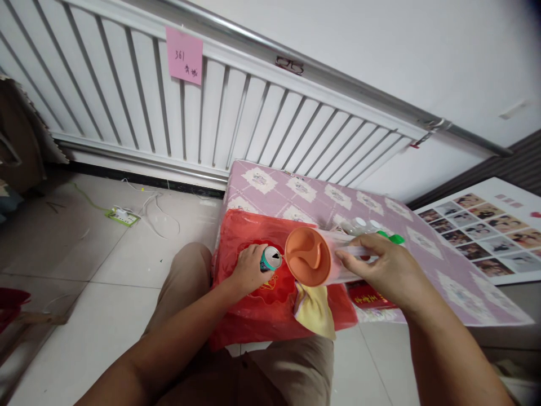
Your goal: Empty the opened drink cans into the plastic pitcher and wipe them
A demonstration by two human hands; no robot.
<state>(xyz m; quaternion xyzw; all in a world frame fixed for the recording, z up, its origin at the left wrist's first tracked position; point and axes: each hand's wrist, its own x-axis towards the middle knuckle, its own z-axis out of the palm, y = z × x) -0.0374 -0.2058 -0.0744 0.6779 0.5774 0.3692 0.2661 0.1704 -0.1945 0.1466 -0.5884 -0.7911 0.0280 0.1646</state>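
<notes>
My left hand (245, 272) is wrapped round a drink can (274, 258), whose silver top shows a dark mouth opening. Below the can lies a red scalloped tray (284, 292) with yellow markings. My right hand (382, 264) grips the handle of a translucent plastic jug (338, 270). The jug is tipped over to the left, so its round orange lid (298, 260) faces me beside the can. A pale yellow cloth (315, 313) hangs below the lid, over the edge of a red plastic sheet (240, 327).
A patterned purple cloth (270, 197) covers the table. Clear containers (359, 224), a green object (396, 238) and a red packet (367, 294) sit near my right hand. A radiator (253, 113) stands behind; a photo board (486, 231) leans right. A power strip (122, 216) lies on the floor.
</notes>
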